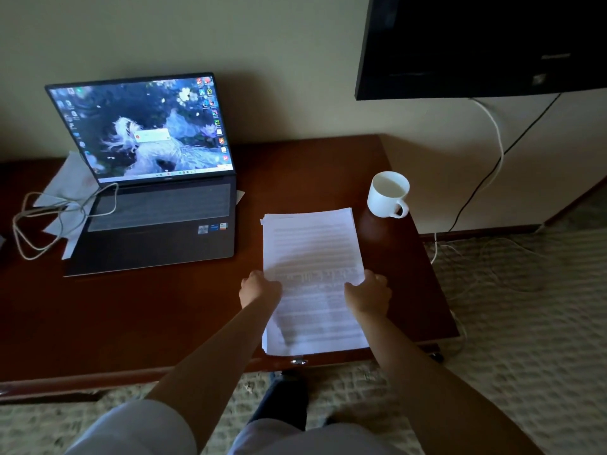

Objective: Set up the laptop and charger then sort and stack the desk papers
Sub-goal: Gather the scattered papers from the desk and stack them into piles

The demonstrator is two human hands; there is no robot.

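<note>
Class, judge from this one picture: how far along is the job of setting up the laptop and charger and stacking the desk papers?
Done, it seems: the laptop stands open with its screen lit, and a white cable runs to its left side. In hand: the left hand and right hand grip the sides of a paper stack on the desk. Left: loose sheets still lie under and beside the laptop.

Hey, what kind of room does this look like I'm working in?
Probably a hotel room, though a bedroom or home office is possible. A dark wooden desk stands against a plain wall, a flat black TV hangs above it, patterned carpet covers the floor, and a white cup sits beside the papers.
</note>
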